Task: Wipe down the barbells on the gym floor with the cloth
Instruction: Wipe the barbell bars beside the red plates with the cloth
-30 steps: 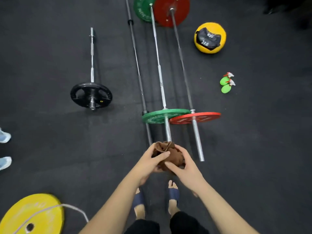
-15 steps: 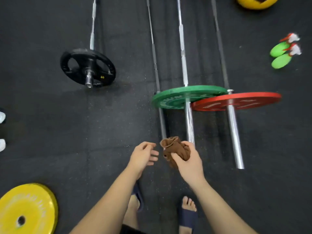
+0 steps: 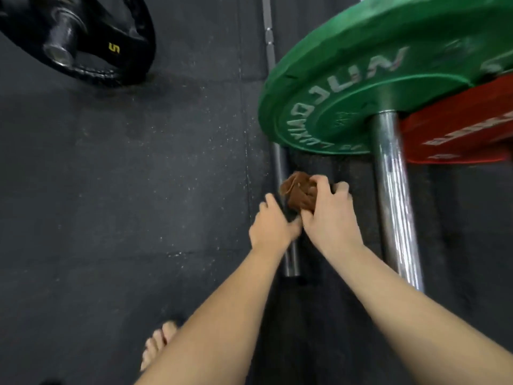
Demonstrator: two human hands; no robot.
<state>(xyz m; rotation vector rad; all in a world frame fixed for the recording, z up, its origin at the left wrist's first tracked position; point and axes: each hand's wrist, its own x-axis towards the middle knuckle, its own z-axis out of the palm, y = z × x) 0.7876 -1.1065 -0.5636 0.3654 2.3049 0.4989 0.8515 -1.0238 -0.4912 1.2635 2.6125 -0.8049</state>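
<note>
A thin dark barbell lies on the black floor, its near end just beyond my wrists. My left hand wraps round this bar close to its end. My right hand grips a bunched brown cloth and holds it against the same bar just past my left hand. To the right lies a second barbell with a thick chrome sleeve and a green plate. A red plate on a third bar sits behind it at the right edge.
A black 5 plate on a short bar lies at the top left. My bare foot stands on the rubber floor at the bottom, left of my arms. The green plate overhangs the thin bar just beyond the cloth.
The view has dropped low and close to the floor. Both hands have moved forward and down onto the thin bar; my left hand, free before, now wraps round it.
</note>
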